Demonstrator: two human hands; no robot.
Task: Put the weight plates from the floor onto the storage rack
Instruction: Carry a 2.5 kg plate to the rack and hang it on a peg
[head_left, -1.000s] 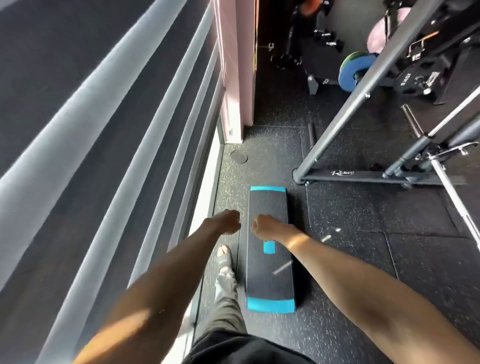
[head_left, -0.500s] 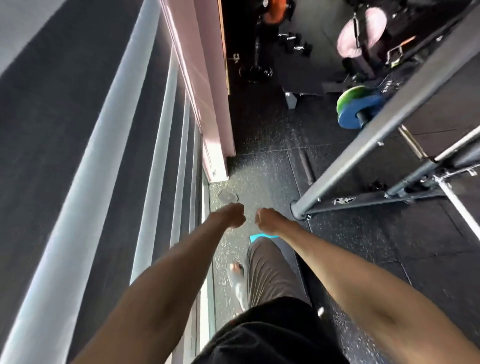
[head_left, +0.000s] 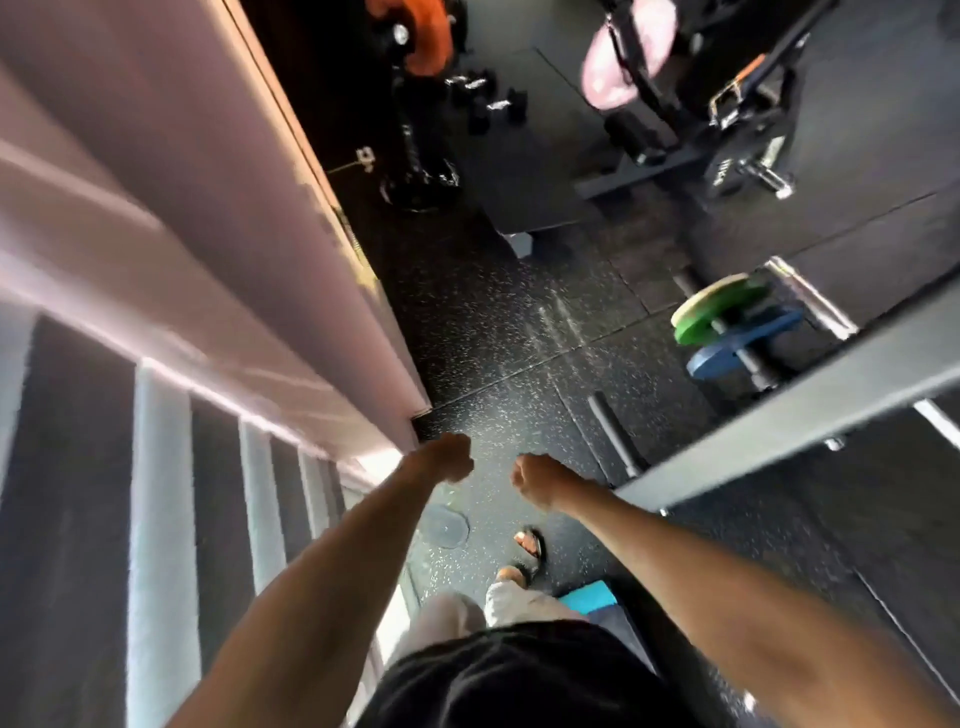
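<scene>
both hands empty: left hand (head_left: 445, 464) and right hand (head_left: 535, 478) are held out ahead, fingers curled into fists, close together but not touching. green plate (head_left: 714, 312) and blue plate (head_left: 737, 351) sit on a bar (head_left: 761, 375) low at the right, behind a grey frame post (head_left: 779, 415). a small dark disc (head_left: 442, 526), possibly a plate, lies on the floor (head_left: 519, 364) below the left forearm. judgement: approach step. uncurl the fingers early, squat, and take one plate by its rim.

The black speckled rubber floor (head_left: 498, 332) carries a small flat dark disc (head_left: 444, 526) by the wall, a dark bar (head_left: 615, 436) beside the grey rack frame (head_left: 779, 415), and a teal-ended step board (head_left: 589, 596).
</scene>
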